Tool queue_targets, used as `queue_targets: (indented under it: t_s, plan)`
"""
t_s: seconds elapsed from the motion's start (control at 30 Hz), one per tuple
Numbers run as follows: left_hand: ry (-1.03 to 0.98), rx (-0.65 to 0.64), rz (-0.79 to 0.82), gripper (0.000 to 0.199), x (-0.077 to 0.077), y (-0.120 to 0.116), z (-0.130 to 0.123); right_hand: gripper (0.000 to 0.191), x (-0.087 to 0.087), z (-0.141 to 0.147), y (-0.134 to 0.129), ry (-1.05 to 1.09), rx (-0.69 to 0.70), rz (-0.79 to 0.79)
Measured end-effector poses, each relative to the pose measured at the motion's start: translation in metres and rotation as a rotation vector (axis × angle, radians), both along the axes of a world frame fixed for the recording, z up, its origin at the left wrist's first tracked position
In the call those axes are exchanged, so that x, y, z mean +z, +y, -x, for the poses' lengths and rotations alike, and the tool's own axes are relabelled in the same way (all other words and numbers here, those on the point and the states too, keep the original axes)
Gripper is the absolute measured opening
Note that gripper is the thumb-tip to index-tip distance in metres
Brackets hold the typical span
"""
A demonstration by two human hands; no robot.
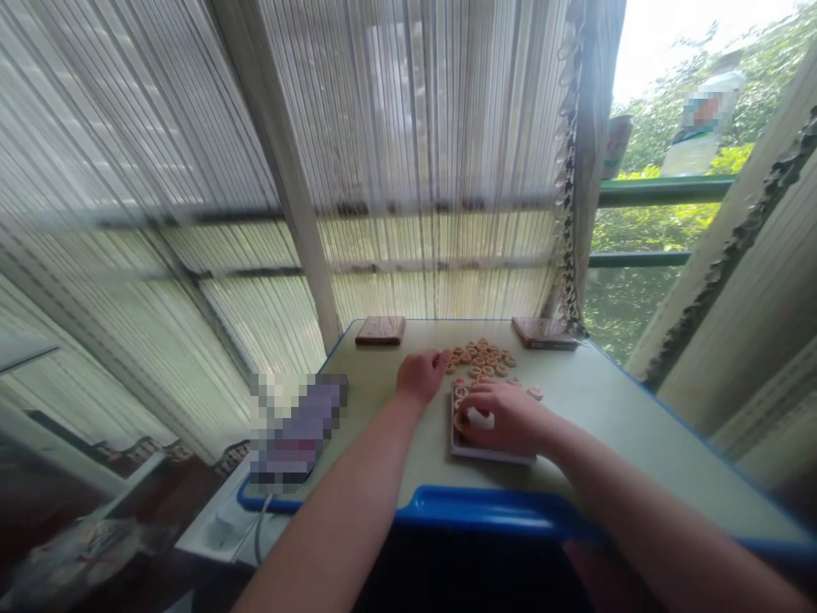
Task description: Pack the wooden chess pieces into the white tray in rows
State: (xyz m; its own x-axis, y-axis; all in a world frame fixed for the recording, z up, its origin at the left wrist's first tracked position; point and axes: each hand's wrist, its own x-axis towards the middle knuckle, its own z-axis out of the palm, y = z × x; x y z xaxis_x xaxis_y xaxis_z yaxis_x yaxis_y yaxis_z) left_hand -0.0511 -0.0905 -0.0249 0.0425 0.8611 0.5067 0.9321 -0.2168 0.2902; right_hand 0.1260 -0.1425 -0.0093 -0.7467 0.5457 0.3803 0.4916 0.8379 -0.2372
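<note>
My left hand [422, 376] is closed, its fingers curled at the left edge of a loose pile of round wooden Chinese chess pieces [483, 351]. Whatever those fingers may hold is hidden. Over a shallow white box [493, 455], my right hand [507, 415] bends with thumb and fingers closed about a round chess piece [460, 423] at the box's left side. More pieces lie along that side of the box, partly covered by the fingers. A single loose piece [534, 393] sits on the table just beyond the right hand.
Two brown flat boxes [380, 329] [545, 332] lie at the table's far corners. A blurred-out phone-like object [299, 430] with a cable is at the left edge. The pale table [638, 443] has a raised blue front rim [491, 508]. Curtains hang behind; a bottle [693, 153] stands by the window rail.
</note>
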Motion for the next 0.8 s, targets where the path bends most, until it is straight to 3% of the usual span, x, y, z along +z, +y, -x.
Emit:
queue_targets:
  t_s: [0.2,0.8]
  plan:
    - [-0.002,-0.060,-0.003,0.052,-0.0010,-0.0007,-0.0033,0.019,-0.0002,0.0010,0.0004,-0.013,-0.001,0.007]
    - [-0.002,-0.073,0.006,0.052,-0.0014,0.0001,-0.0056,0.014,0.0043,-0.0001,-0.0010,-0.016,-0.011,0.021]
